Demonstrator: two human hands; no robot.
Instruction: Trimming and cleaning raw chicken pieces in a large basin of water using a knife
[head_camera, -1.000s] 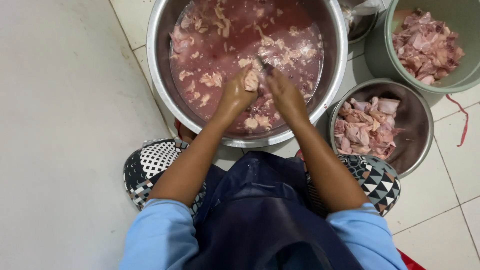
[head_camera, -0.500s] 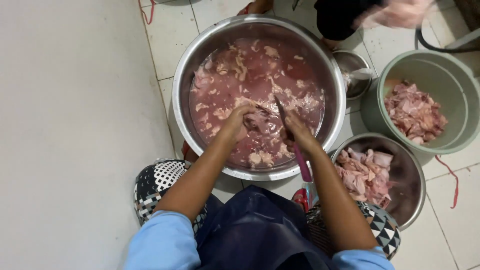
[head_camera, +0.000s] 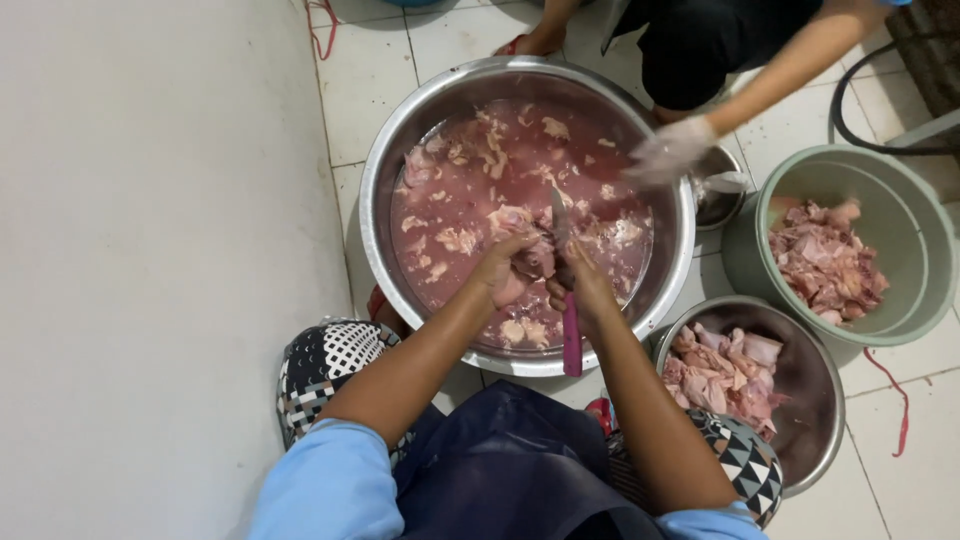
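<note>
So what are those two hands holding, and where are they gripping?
The right hand grips a knife at the top of its pink handle, blade pointing away. The left hand pinches a piece of raw meat by its near end.

Pale meat piece (head_camera: 530, 258) above basin; pink-handled knife (head_camera: 566, 300), blade on it.
</note>
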